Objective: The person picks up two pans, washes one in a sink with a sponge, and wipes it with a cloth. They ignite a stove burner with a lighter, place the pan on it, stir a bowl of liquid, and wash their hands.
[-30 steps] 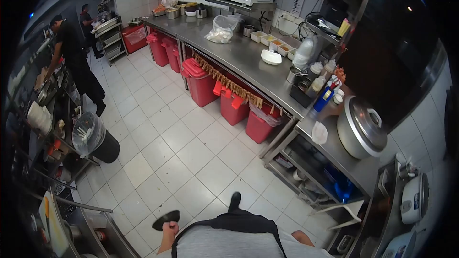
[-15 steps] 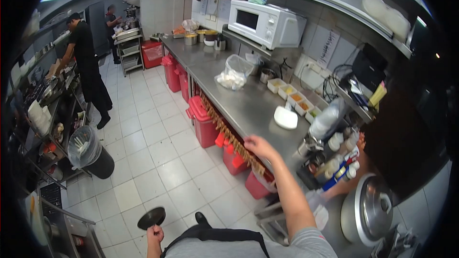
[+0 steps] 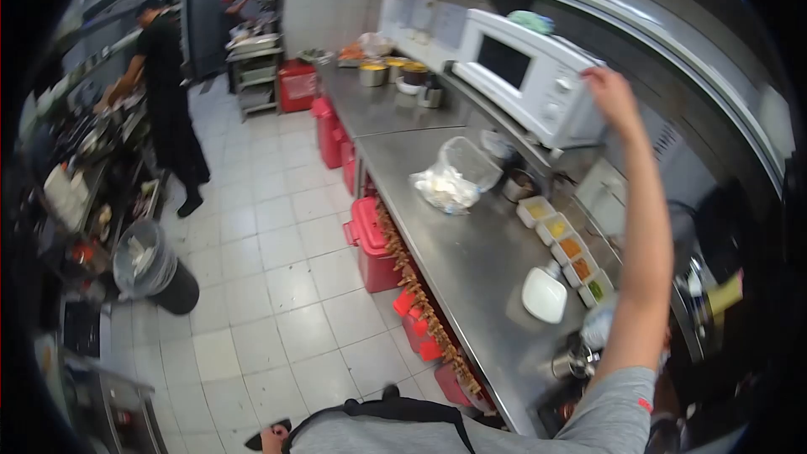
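Note:
My right hand [image 3: 611, 97] is raised at the front right edge of the white microwave [image 3: 521, 71], beside its control dials. The fingers are curled together there, and I cannot see whether they touch a dial. Low at the bottom edge, my left hand [image 3: 274, 437] is closed around the handle of a small black frying pan [image 3: 258, 440], mostly cut off from view. Below the microwave, on the steel counter [image 3: 437, 261], are a clear plastic bag with white pieces [image 3: 450, 189], a white square dish [image 3: 545, 294] and a row of small food tubs [image 3: 570, 248].
Red bins [image 3: 370, 240] stand under the counter's front edge. Across the tiled floor [image 3: 252, 286] are a black bin with a clear liner [image 3: 172, 286] and a co-worker [image 3: 164, 92] in dark clothes. Another person stands farther back. A long shelf [image 3: 580, 8] runs above the microwave.
My right hand has risen from the counter's front edge to the microwave. The view has shifted, and my left hand with the frying pan now sits lower, partly out of frame.

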Demonstrator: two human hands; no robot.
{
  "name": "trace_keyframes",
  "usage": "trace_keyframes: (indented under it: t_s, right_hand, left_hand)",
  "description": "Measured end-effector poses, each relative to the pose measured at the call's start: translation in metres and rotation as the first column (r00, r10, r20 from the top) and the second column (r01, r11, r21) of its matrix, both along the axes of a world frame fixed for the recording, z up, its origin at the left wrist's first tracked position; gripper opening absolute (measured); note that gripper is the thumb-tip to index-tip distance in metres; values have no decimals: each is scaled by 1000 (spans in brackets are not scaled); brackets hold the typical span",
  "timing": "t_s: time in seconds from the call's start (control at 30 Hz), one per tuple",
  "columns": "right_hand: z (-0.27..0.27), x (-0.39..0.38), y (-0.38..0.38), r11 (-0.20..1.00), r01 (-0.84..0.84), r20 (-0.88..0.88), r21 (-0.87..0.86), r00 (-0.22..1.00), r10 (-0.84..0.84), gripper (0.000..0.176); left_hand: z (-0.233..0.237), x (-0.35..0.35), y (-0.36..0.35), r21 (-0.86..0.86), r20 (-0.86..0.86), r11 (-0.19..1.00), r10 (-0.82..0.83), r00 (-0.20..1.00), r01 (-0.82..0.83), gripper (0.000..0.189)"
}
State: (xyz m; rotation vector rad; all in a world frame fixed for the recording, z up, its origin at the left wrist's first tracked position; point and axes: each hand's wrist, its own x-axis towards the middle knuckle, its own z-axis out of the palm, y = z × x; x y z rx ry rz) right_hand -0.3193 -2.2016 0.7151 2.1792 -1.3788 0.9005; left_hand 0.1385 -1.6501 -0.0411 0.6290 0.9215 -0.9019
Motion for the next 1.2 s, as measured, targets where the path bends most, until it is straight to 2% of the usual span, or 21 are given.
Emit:
trace_keyframes:
  t_s: [0.03,0.07,0.1,0.13,0.17,0.2,0.23,0.27,0.3,0.33,0.37,0.47,0.57,0.63,0.7,0.77,0.8,0.87,1.07,1.13,1.2]
  right_hand:
    - [16,-12,-33,992,13,-91,-127,996,-25,23]
    - [32,-19,-64,989,26,-31,-147,999,-31,25]
    - [53,-31,-105,996,51,-97,-74,994,-58,27]
    - [73,-35,-137,988,127,-197,-88,970,-142,30]
    - [88,-43,-176,984,156,-192,-84,967,-169,35]
    - [108,-63,-234,970,191,-299,-149,927,-228,40]
    - [121,-66,-268,967,232,-319,-106,913,-254,38]
    - [127,-64,-289,953,301,-329,-25,898,-293,37]
    - [132,-60,-311,935,352,-333,43,887,-319,35]
    - [136,-57,-329,907,406,-340,112,874,-349,34]
    - [138,-55,-343,875,452,-345,173,860,-376,33]
    - [142,-53,-364,772,546,-351,326,828,-437,29]
    - [143,-52,-372,670,593,-345,447,805,-482,27]
    - [143,-54,-367,606,610,-339,511,791,-510,25]
    - [140,-52,-361,560,611,-328,559,784,-527,24]
    - [137,-53,-358,533,613,-330,582,778,-534,24]
    - [137,-52,-355,540,626,-344,562,771,-536,25]
    - [134,-43,-342,560,644,-370,522,762,-531,27]
    - [126,-51,-348,679,594,-337,432,804,-489,24]
    - [135,-64,-368,769,522,-278,368,851,-445,23]
    - [147,-86,-395,903,351,-183,248,932,-312,22]
  left_hand:
    - [8,-2,-7,-19,-13,998,52,999,-52,20]
    - [17,-4,-15,-33,-15,993,111,994,-111,20]
    - [29,-7,-23,-44,-22,984,170,985,-171,20]
    - [46,-14,-32,-36,-21,969,243,970,-244,21]
    - [3,-10,-13,-113,386,986,-72,920,125,17]
    - [57,-20,-44,-31,62,959,283,957,-281,20]
    - [72,-24,-51,-132,58,950,293,954,-283,23]
    - [91,-33,-59,-157,80,924,364,928,-349,24]
    - [94,-37,-61,-144,93,906,412,906,-397,24]
    - [124,-44,-71,-92,14,899,431,902,-428,24]
    - [153,-53,-79,-54,-68,895,440,896,-443,26]
    - [154,-78,-73,-106,-103,877,459,883,-468,27]
    - [134,-97,-64,47,14,916,398,917,-398,28]
    - [121,-106,-63,161,80,898,402,912,-410,28]
    - [125,-112,-67,278,78,875,390,917,-396,25]
    - [124,-116,-68,323,-8,822,498,867,-469,22]
    - [104,-118,-61,303,-8,785,568,823,-539,19]
    - [92,-120,-59,304,-45,765,607,793,-568,18]
    - [101,-111,-69,200,-97,777,621,777,-596,21]
    - [100,-105,-71,121,-88,819,572,815,-562,24]
    - [111,-98,-77,83,-37,851,522,852,-518,28]
